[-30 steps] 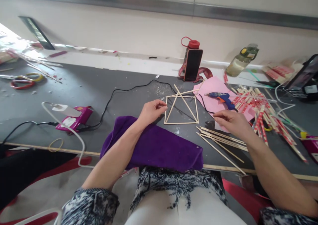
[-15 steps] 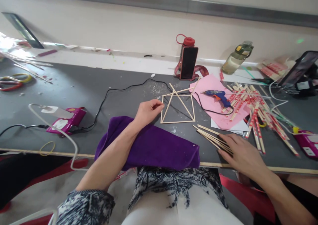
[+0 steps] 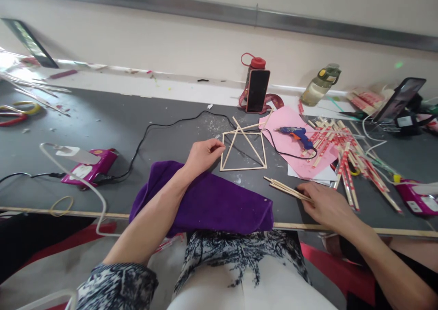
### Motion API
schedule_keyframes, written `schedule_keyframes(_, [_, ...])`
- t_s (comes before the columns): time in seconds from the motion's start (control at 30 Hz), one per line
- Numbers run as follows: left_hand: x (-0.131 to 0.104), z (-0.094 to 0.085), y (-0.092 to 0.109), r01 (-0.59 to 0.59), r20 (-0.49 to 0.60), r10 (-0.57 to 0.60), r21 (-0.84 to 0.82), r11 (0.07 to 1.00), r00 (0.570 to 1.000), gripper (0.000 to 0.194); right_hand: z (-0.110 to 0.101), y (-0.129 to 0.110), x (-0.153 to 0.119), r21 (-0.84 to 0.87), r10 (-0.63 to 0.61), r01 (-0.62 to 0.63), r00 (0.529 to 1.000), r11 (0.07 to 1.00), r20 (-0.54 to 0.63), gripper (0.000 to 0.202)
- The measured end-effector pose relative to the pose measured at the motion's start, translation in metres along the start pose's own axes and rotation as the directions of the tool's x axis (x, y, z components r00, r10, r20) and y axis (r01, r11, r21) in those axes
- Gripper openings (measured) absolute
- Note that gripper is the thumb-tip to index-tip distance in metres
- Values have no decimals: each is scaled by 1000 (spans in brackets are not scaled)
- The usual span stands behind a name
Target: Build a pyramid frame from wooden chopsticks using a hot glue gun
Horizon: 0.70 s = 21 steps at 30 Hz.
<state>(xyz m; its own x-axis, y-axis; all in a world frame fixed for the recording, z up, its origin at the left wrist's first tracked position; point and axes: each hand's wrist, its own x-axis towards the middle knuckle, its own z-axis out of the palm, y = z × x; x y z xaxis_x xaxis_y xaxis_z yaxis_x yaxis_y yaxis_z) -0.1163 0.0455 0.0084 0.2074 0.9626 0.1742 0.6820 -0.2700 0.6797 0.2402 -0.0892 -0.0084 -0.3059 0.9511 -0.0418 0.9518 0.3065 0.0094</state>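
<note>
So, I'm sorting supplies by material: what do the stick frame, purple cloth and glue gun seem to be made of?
Stick frame: probably bare wood or bamboo; pale, matte, straight strips.
Purple cloth: fabric, perhaps velvet or plush, judging by its soft, non-glossy surface.
Glue gun: likely hard plastic, given its blue, molded-looking body; nozzle material too small to tell.

stick frame [image 3: 249, 142] | squarish, crossed sticks, on table [image 3: 185, 136] | pale sticks [image 3: 285, 189] | bunched, right hand [image 3: 323, 205]

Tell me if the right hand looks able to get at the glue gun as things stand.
Probably yes: the glue gun lies on pink paper beyond the right hand, with nothing seen covering it, though that hand holds thin sticks and would likely need to set them down.
</note>
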Motion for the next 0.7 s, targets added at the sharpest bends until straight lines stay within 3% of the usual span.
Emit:
schedule_keyframes(0.17, [0, 1, -1, -11, -1, 11, 19, 1000, 1000, 26, -5, -6, 2, -77, -6, 7, 1000, 997, 12, 10])
schedule_keyframes(0.4, [1, 1, -2, -15, 2, 15, 31, 999, 1000, 25, 0, -15, -1, -138, -80, 79, 997, 987, -1, 25])
schedule_keyframes(0.7, [0, 2, -2, -35, -14, 35, 35, 999, 999, 25, 14, -11, -1, -194, -129, 105, 985, 975, -114, 19])
